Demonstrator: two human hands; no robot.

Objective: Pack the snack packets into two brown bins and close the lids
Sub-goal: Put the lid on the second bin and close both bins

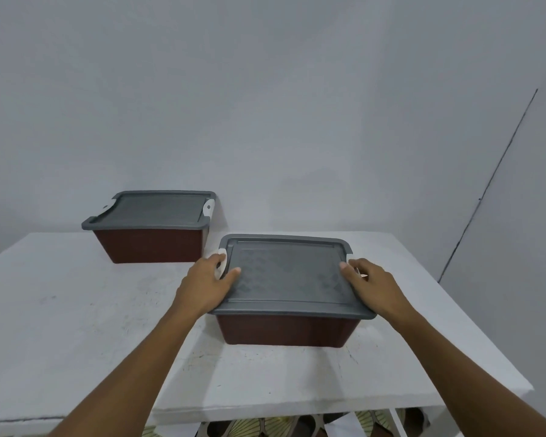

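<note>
The near bin (289, 331), brown with a grey lid (286, 275) lying flat over its rim, is sitting on the white bench (76, 310) toward the right side, close to the front edge. No snack packets are showing; both bins are covered.

The left hand (206, 285) is pressing against the lid's left edge. Its thumb is lying on top of the lid while the fingers are curling around the white latch (221, 263) at that side, so the hand is closing on the latch and lid edge. The right hand (372, 287) is mirroring it on the right edge: the thumb is resting on the lid top and the fingers are wrapping down over the side, where a bit of white latch is peeking out from behind them. Both forearms are reaching in from the bottom of the view.

The far bin (150, 244) is standing well apart, to the left and back, near the wall (265, 105). Its grey lid (153, 209) is also sitting flat on it, with a white latch (208, 208) showing at the right end and another at the left.

The bench top is looking scuffed and speckled. Below its front edge, a patterned floor (265, 427) is showing.
</note>
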